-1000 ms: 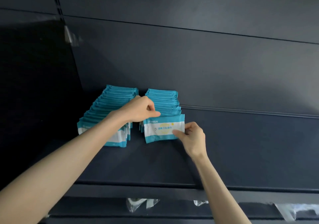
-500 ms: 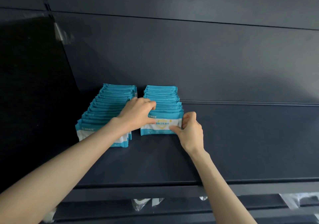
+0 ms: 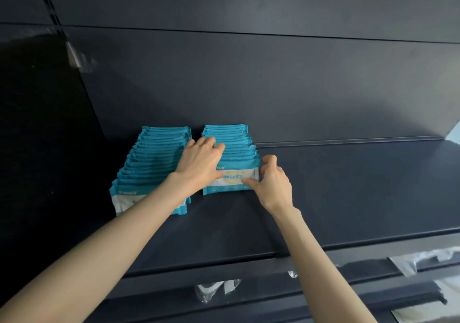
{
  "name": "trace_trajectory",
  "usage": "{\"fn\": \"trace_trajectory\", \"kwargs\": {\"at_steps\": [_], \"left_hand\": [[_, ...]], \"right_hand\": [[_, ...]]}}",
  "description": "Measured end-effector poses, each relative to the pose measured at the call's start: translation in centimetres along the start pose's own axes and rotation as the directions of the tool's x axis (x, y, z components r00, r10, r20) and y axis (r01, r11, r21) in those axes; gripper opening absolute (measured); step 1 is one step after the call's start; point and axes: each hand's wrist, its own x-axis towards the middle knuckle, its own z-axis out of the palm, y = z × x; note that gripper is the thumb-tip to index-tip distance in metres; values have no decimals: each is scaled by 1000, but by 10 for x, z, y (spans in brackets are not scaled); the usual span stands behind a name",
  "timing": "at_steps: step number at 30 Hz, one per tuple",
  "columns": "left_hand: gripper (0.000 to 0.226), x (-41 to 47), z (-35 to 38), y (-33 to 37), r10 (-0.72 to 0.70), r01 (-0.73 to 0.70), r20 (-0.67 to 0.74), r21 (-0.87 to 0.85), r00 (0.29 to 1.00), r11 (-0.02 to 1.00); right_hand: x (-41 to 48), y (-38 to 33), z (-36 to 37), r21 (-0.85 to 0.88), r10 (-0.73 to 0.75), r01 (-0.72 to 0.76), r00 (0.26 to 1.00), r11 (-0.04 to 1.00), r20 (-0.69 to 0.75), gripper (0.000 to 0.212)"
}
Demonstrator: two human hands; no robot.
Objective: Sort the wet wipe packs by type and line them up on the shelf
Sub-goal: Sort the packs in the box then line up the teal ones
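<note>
Since a second ago we have pushed the front pack (image 3: pixel 230 182) back upright against the right row (image 3: pixel 231 140). Our left hand (image 3: pixel 200 159) has slid further back over that row's top edges, its fingers laid loosely spread on them. Our right hand (image 3: pixel 272 185) pinches the front pack's right end, thumb on its face and forefinger curled at the top corner. Just beside stands the left row (image 3: pixel 151 158), both on the dark shelf (image 3: pixel 348 185).

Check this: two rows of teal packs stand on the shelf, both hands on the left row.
Wrong row. The head view shows the left hand and right hand on the right row, not the left row. Two rows do stand on the shelf.
</note>
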Motion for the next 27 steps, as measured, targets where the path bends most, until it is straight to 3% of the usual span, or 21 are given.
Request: {"fn": "trace_trajectory", "kwargs": {"at_steps": [6,10,15,23,27], "left_hand": [[48,-10,-13,10,8,-14,-38,-162,999,987],[37,-15,-22,34,32,-103,-215,-328,976,939],[28,-19,-24,95,95,-283,-418,-416,903,864],[33,-55,-2,244,261,-453,-386,-577,885,680],[34,-95,21,335,315,-405,-261,-681,913,610]], "right_hand": [[-22,-1,-27,-65,-33,31,999,997,-33,49],[-43,7,-60,-102,-55,38,983,994,-175,41],[-82,40,-103,-118,-48,8,937,993,-345,31],[-189,144,-161,-151,126,-204,903,967,-410,29],[-260,207,-185,-161,234,-316,891,935,-390,30]]}}
